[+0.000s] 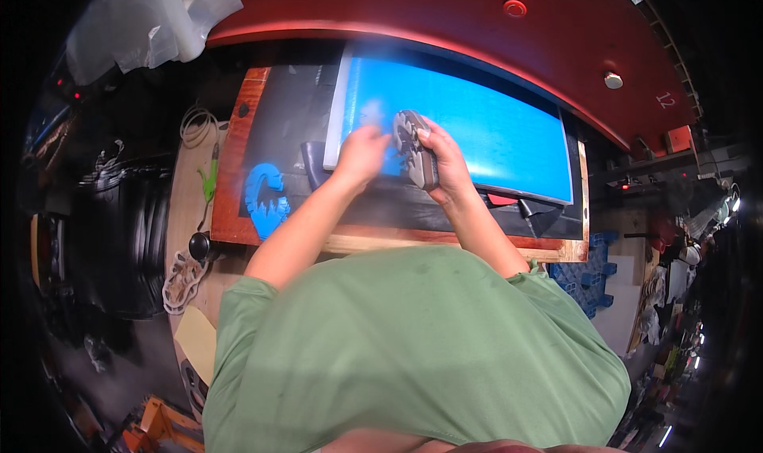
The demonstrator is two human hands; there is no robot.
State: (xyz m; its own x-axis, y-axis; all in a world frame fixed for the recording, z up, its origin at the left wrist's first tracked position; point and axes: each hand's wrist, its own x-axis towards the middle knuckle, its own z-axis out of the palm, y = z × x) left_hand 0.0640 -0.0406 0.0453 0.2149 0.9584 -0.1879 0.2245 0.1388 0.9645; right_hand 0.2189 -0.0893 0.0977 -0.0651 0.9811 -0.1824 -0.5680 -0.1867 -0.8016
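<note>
My right hand point(449, 160) grips a thick, grey-brown cutting die point(417, 151), its wavy cut-out side turned toward my left hand. Close beside it, my left hand point(363, 155) is curled and smeared by motion. A pale blue blur point(371, 111) shows just above its fingers; what it is I cannot make out. Both hands are over a large bright blue sheet point(509, 131) lying on a dark cutting board point(278, 127). To the left of my left forearm lie curved blue cut pieces point(266, 199) with jagged inner edges.
A red machine point(445, 8) with a round red button point(515, 9) spans the far side. Clear plastic sheeting point(151, 24) hangs at far left. Left of the board are a green-handled tool point(209, 179) and a coiled cord point(197, 127). A dark tool point(539, 217) lies at the front right.
</note>
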